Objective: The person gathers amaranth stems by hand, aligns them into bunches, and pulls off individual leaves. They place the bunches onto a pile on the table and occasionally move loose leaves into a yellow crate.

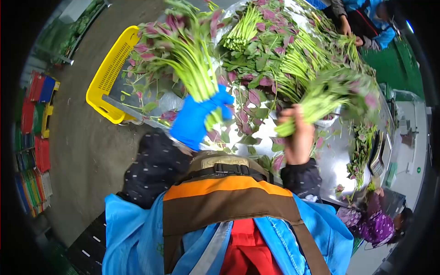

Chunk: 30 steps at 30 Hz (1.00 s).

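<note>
My left hand (201, 112), in a blue glove, is closed around the lower stems of a bunch of leafy greens (195, 68). Its pale green stalks fan up into purple and green leaves, which look like amaranth. My bare right hand (299, 135) grips a second bunch of leafy greens (325, 98) by the stem ends. That bunch points to the upper right, its leaves smeared by motion. Beneath both hands, loose leaves (250, 119) are scattered over a shiny metal table (332, 167). Stacked bundles of the same greens (302, 64) lie just beyond.
A yellow plastic crate (107, 75) stands at the table's left edge. Across the table, a co-worker's hands (350, 34) hold greens. Another person in purple (378, 224) is at the lower right, near a dark-edged tool (377, 158). Coloured crates (36, 133) are stacked far left.
</note>
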{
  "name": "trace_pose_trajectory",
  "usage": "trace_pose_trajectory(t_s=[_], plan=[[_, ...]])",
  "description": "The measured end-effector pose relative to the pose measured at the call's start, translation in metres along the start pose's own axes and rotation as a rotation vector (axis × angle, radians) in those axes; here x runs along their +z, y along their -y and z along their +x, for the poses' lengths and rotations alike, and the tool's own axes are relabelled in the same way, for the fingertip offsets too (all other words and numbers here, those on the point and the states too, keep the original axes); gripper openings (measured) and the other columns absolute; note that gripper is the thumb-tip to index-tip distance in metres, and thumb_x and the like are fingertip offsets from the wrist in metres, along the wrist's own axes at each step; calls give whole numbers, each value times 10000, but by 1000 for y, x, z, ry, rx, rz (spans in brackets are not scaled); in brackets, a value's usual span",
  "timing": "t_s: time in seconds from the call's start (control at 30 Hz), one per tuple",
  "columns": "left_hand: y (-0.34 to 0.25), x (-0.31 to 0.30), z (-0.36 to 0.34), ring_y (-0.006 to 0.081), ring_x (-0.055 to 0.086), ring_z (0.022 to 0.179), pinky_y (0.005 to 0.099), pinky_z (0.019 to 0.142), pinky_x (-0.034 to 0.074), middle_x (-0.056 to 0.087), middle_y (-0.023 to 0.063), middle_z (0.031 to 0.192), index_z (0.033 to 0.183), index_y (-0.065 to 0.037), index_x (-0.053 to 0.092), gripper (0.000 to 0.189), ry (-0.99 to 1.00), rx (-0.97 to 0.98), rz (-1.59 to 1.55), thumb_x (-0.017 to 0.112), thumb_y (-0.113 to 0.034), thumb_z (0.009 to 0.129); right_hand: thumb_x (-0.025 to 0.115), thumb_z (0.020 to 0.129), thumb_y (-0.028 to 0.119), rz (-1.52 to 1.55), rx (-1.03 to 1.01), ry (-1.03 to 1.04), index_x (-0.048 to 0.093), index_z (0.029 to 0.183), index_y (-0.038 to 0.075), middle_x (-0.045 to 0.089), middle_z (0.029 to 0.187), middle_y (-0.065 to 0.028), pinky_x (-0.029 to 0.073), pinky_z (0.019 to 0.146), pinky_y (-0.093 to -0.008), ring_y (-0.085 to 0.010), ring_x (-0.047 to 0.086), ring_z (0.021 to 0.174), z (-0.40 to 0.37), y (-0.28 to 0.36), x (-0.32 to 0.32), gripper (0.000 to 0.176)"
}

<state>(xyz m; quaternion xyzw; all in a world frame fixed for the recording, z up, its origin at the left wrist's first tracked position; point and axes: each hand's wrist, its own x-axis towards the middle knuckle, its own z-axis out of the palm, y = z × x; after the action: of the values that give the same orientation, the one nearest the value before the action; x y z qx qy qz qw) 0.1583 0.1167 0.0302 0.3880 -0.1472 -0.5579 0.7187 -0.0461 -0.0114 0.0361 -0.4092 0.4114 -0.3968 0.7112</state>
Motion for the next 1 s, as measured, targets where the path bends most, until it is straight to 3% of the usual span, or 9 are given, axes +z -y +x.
trace_pose_trajectory(t_s=[0.1,0.13,0.17,0.23,0.43,0.6,0.73,0.83,1.0], plan=[[61,4,6,180,590,894,320,810,473,599,68,1037,1137,4,536,319,-19,-220,121,605,-157,870,551,916,211,-43,280,195,542,1022,8,638,940,-98,498,749,-298,-167,617,834,-23,-52,27,229],[78,-1,-1,151,558,959,298,874,429,592,47,1054,1103,-13,571,282,-28,-124,151,626,-145,860,535,912,133,12,287,195,541,1102,-13,621,1018,-71,472,795,-295,-161,601,868,-22,-89,24,239],[94,-20,-1,136,533,1000,281,907,397,590,41,1054,1133,-29,560,300,-53,-239,156,626,-127,857,531,910,107,92,490,214,532,1172,-7,618,1061,-47,455,819,-284,-146,592,898,-27,-87,29,286],[98,-32,-4,140,535,1023,288,904,408,594,47,1064,1168,-30,543,346,-20,-341,72,633,-95,841,552,912,161,-62,535,276,556,1161,2,620,1065,-45,443,828,-282,-130,581,918,-21,-102,17,295],[95,-36,-7,165,561,1026,308,874,449,586,71,1122,1221,-30,513,444,98,-602,33,658,-65,803,559,920,262,-431,282,461,589,1135,6,620,1028,-28,438,802,-253,-92,555,893,-12,-106,3,336],[83,-12,-16,164,597,930,299,800,495,614,93,1024,1183,11,517,428,219,-285,361,658,-29,781,589,897,322,-249,234,556,544,1192,6,604,1100,-85,431,847,-270,-132,544,974,-18,-100,2,435],[85,-11,-18,179,634,846,321,730,532,635,126,976,1145,23,533,391,112,-341,289,663,-15,778,610,879,336,-309,246,396,560,1070,25,563,844,4,419,700,-227,-76,503,769,-9,-87,-7,368],[85,-3,-22,179,636,875,318,754,530,647,117,972,1114,23,555,380,87,-179,439,688,-10,759,683,819,223,-411,-187,188,528,934,56,485,744,37,384,639,-198,-57,449,687,-3,-64,-14,255],[91,2,-23,138,625,860,293,750,510,656,70,968,1067,5,595,377,38,-97,427,735,-33,719,718,731,63,-720,-370,169,605,886,19,550,733,7,407,515,-212,-31,459,570,4,-42,17,197]])
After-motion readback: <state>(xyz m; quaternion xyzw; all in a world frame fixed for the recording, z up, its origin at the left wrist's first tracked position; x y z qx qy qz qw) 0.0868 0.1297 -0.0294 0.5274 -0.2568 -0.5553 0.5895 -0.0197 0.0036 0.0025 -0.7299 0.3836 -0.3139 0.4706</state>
